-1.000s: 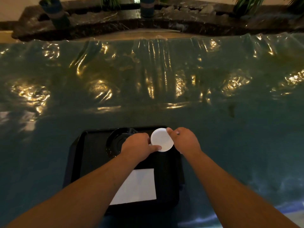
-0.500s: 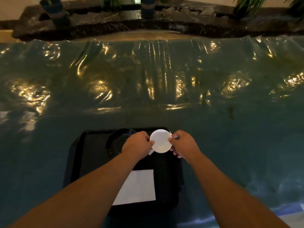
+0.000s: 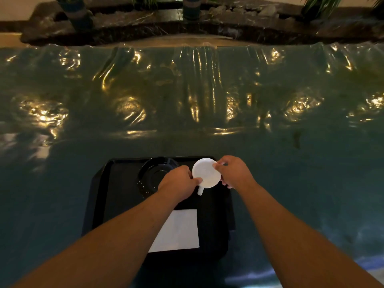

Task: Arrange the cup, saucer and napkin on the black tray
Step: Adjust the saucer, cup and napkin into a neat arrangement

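Note:
A black tray [image 3: 116, 196] lies on the table in front of me. On its far part rests a black saucer [image 3: 152, 175], partly covered by my left hand [image 3: 178, 181]. A white cup [image 3: 206, 173] is at the tray's far right, its handle pointing toward me. My left hand grips the cup's left rim and my right hand [image 3: 232, 171] grips its right rim. Whether the cup touches the tray I cannot tell. A white napkin [image 3: 178, 231] lies flat on the near part of the tray, its left edge hidden by my left forearm.
The table [image 3: 291, 183] is covered with a shiny wrinkled plastic sheet that reflects lights. Beyond its far edge runs a dark stone ledge [image 3: 207, 28] with plant pots [image 3: 76, 11] and greenery.
The cup has turned between my hands, so its handle now shows pointing toward me. Both hands shifted slightly on the rim.

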